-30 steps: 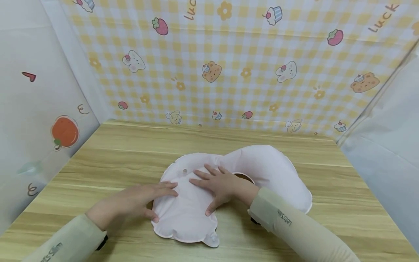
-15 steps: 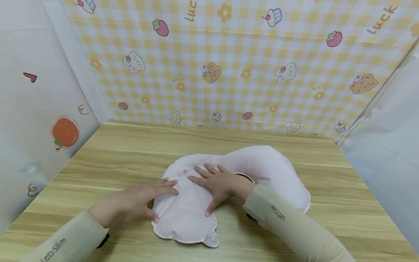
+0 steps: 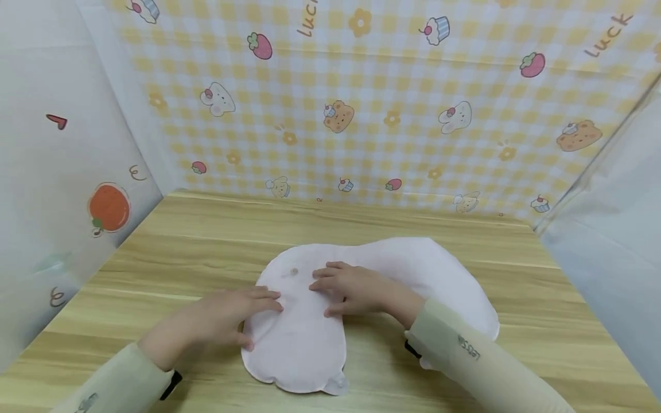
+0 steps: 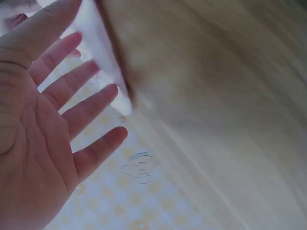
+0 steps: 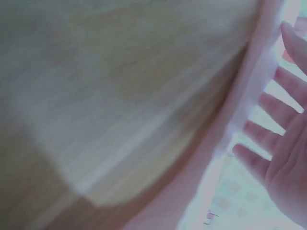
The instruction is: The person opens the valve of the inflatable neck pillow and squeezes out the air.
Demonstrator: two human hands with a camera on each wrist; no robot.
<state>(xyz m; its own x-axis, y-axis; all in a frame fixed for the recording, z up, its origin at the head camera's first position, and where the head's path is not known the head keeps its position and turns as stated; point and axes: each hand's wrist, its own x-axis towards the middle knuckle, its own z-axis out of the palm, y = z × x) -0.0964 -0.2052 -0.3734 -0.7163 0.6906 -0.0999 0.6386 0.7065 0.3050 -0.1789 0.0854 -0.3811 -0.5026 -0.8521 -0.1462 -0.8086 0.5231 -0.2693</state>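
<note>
A pale pink, U-shaped inflatable neck pillow (image 3: 304,358) lies flat on the wooden table, its curve toward the back. Near its upper left is a small round valve (image 3: 294,271), and a clear-looking tab (image 3: 337,384) sticks out at the lower end of the left lobe. My left hand (image 3: 219,318) is at that lobe's outer edge, fingers over the top, thumb at the side. On the inner side, my right hand (image 3: 361,291) lies over the lobe with fingers spread and slightly bent. In both wrist views the fingers look extended and spread, the pillow's edge beyond them.
The wood-grain table (image 3: 170,258) reaches back to a yellow checked cloth (image 3: 387,74) with cartoon prints. White sheets stand at the left (image 3: 46,172) and right (image 3: 614,241). Dark bands show at both sleeve cuffs.
My right hand has lifted a little and its fingers have drawn closer together. The pillow's left lobe looks smoother, with fewer creases. The left hand stays nearly in place.
</note>
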